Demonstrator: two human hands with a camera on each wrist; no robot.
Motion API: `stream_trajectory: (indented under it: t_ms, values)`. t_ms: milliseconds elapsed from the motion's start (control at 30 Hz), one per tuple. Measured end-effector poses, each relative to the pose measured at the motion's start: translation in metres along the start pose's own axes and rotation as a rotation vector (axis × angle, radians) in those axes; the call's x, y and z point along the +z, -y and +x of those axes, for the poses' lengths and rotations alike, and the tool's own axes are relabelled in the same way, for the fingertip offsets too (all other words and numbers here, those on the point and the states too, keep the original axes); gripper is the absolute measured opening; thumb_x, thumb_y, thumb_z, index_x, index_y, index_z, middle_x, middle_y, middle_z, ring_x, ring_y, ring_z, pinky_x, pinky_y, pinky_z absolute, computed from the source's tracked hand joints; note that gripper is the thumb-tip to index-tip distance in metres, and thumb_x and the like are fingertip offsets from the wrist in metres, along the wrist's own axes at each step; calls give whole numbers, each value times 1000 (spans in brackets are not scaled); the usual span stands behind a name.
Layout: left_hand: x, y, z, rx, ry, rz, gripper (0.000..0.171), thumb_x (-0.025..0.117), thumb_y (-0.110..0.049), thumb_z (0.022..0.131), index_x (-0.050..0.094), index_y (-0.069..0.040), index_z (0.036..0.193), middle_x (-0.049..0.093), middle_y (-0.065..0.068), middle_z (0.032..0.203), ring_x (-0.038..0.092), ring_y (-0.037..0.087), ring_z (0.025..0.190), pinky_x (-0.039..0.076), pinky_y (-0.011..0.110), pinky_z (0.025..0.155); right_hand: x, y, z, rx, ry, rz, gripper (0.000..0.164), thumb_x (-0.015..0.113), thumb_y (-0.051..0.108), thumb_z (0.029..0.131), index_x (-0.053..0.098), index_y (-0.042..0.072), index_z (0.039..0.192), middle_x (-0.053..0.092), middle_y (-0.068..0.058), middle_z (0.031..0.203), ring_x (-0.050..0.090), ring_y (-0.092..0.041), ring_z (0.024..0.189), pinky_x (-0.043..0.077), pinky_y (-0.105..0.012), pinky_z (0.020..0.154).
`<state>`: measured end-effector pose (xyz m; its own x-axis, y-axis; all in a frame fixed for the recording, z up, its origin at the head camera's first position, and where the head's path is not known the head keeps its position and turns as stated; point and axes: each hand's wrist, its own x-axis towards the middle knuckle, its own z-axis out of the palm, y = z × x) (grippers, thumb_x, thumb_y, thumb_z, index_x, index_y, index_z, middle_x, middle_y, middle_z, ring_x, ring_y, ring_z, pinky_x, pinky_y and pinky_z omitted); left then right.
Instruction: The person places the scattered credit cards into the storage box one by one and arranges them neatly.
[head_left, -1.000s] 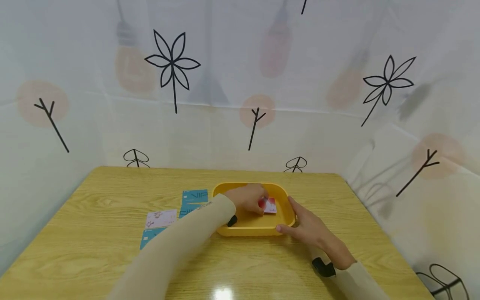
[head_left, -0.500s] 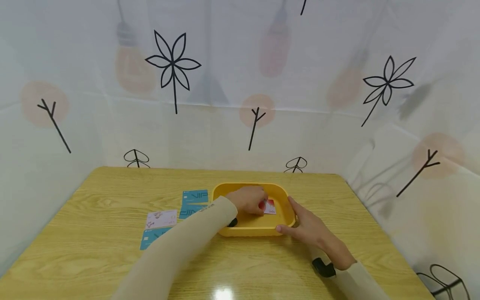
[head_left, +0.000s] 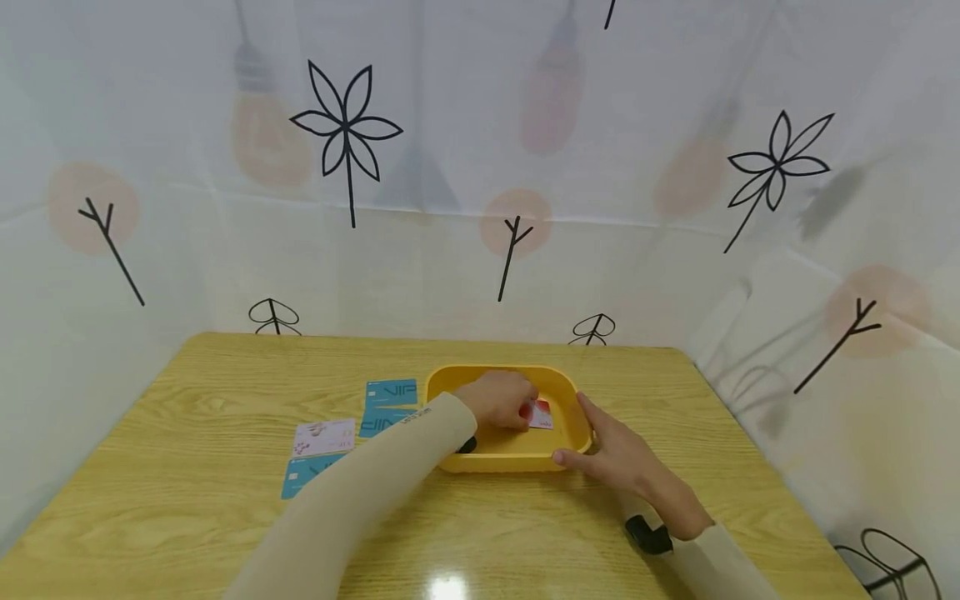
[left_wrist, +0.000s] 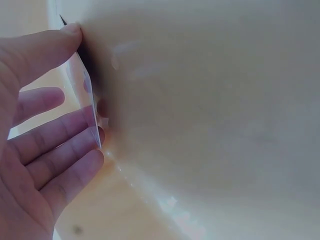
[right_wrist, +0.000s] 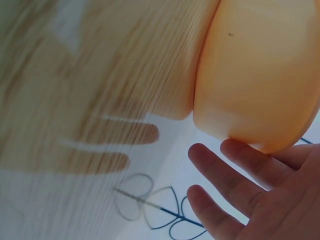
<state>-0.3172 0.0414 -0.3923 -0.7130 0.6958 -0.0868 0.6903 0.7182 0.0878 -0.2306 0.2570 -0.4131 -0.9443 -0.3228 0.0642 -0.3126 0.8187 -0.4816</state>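
L hand (head_left: 497,401): pinching 1 thin pink-&-white rectangular card (head_left: 542,415), thumb vs. fingertips, at edges; prob. so it lifts or turns easily. Card is inside yellow oblong plastic tub (head_left: 502,463); contact w/ floor: can't tell.

R hand (head_left: 618,454): fingers spread, laid vs. tub's right end, thumb at near rim; prob. bracing it.

3 blue rectangular cards (head_left: 391,392) + 1 white floral-print card (head_left: 324,437): flat, left of tub, approx. 2 columns, prob. set out for visibility.

Surface: pale wood-grain table (head_left: 187,533), glare at near side.

Room: white fabric backdrop (head_left: 420,275), far/left/right, black line plants, faded bulb prints.
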Motion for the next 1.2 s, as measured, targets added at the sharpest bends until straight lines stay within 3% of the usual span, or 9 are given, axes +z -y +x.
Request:
stream_trajectory:
  t_ms: [667,767,933,1067,1200]
  values:
    - [4,4,1,15,11,-1,21,70,-38,85,61,-21,94,54,-8,82,49,11,77,42,24,70,1,1,-1,-8,-10,1,105,66,61,78,18,4,152,33,-20,149,39,-39,131,35,-58,99]
    - [4,7,-2,21,-4,-44,22,69,-36,85,62,-19,99,57,-8,86,51,11,78,44,24,73,2,1,-1,-4,-10,0,106,65,64,78,18,5,152,33,-20,149,39,-38,131,36,-58,99]
    - [-3,11,-9,-16,-4,-120,38,66,-34,86,62,-19,121,63,-7,111,55,10,93,45,29,89,2,1,-1,-1,-7,2,106,65,64,78,19,5,152,33,-19,150,39,-38,131,35,-58,99]
    - [-14,11,-12,-26,13,-89,52,66,-39,86,56,-19,133,59,-3,123,53,12,103,42,31,96,2,1,0,-9,-12,-3,106,65,64,78,18,5,152,34,-19,149,40,-38,130,36,-58,98]
    - [-26,10,-18,-18,8,-81,55,67,-40,86,55,-17,134,59,0,126,54,14,108,42,31,97,2,1,0,-12,-13,-3,106,65,64,78,18,5,152,34,-19,149,41,-38,130,36,-58,98]
